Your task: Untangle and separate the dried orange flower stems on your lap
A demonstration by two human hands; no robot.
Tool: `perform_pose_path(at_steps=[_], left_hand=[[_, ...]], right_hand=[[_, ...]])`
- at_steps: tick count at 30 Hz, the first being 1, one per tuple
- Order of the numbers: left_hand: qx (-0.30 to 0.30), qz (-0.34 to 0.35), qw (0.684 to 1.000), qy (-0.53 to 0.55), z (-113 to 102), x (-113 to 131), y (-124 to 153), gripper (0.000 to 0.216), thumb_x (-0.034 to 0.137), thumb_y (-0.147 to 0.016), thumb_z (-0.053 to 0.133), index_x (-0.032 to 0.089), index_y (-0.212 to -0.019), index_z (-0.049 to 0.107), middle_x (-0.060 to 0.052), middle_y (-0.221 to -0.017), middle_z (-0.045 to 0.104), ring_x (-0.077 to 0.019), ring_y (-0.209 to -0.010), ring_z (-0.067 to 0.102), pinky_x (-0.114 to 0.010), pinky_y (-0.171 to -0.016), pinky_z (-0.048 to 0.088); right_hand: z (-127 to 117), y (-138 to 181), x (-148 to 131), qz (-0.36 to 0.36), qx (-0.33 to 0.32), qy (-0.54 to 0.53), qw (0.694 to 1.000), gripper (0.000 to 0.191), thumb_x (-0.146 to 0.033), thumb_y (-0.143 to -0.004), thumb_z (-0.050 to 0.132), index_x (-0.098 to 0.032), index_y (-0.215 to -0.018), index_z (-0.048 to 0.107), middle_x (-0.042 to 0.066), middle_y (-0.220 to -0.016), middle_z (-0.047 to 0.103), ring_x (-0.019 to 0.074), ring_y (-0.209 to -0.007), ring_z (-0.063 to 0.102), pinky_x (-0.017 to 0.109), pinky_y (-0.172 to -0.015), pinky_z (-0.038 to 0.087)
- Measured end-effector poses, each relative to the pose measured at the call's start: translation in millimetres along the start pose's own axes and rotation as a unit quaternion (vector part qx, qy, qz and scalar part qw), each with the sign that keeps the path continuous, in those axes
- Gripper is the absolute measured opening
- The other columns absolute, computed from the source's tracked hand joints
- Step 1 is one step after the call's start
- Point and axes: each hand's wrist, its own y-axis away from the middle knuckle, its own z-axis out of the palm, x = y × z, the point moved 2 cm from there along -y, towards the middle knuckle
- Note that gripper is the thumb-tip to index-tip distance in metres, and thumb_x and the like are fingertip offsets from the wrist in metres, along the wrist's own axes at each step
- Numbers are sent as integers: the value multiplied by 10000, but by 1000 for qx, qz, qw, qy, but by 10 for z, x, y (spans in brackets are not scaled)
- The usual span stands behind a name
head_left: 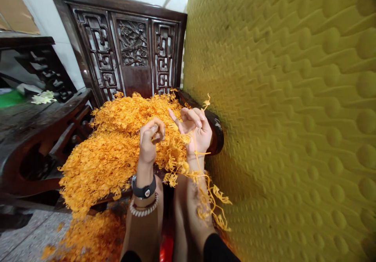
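Observation:
My left hand [151, 138] is raised with its fingers curled in toward the thumb; anything between them is hidden. Beside it, my right hand [197, 131] has its palm turned up, with one finger stretched out and the others bent. A thin orange strand with frilly, spidery pieces [219, 195] runs over the right palm and hangs past the wrist and forearm. One orange tip sticks up beyond the bent fingers. Behind both hands lies a large heap of similar orange stringy pieces [102, 164] on a dark wooden seat.
A carved dark wooden backrest [136, 78] rises behind the heap. Close on the right stands a bumpy yellow-green foam sheet [279, 97]. More orange pieces [91, 234] lie on the floor. At left, a white flower [44, 97] rests on a dark wooden surface beside something green [11, 97].

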Motion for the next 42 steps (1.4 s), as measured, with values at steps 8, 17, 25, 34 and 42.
perform_pose_path(at_steps=[8, 17, 25, 34, 42], left_hand=[[-118, -11, 956, -268, -60, -46, -18, 302, 397, -796, 530, 165, -613, 467, 26, -574, 381, -101, -560, 362, -252, -542, 286], [48, 43, 968, -241, -117, 44, -27, 252, 383, -817, 513, 176, -674, 499, 39, -572, 361, -91, -515, 321, -237, -506, 286], [98, 76, 947, -298, -202, 101, -42, 309, 371, -816, 516, 178, -590, 435, 42, -565, 352, -97, -534, 324, -235, -521, 281], [95, 67, 951, -285, -306, 87, -62, 252, 368, -791, 548, 168, -639, 552, 24, -621, 477, -102, -594, 433, -221, -552, 349], [124, 63, 937, -320, -503, 136, -55, 233, 352, -775, 576, 160, -647, 605, 20, -615, 509, -97, -599, 458, -218, -579, 371]], right_hand=[[31, 39, 87, 6, -17, 123, 992, 294, -325, -862, 401, -242, -580, 397, -65, -396, 299, 161, -796, 643, 452, -1051, 339], [81, 56, 33, 78, -66, 385, 917, 578, -625, -826, 231, -210, -952, 614, 67, -987, 675, 184, -1082, 568, 409, -1005, 373], [119, 235, -70, 95, -114, 682, 716, 257, -407, -790, 552, -196, -924, 611, 44, -940, 643, 160, -899, 577, 336, -861, 428], [-15, 111, 319, 128, -161, 675, 708, 202, -310, -815, 458, -154, -753, 569, 8, -712, 579, 103, -653, 514, 252, -637, 406], [-165, 51, 558, 134, -162, 706, 677, 174, -273, -726, 507, -167, -605, 439, -49, -596, 424, 73, -574, 392, 221, -558, 318]])
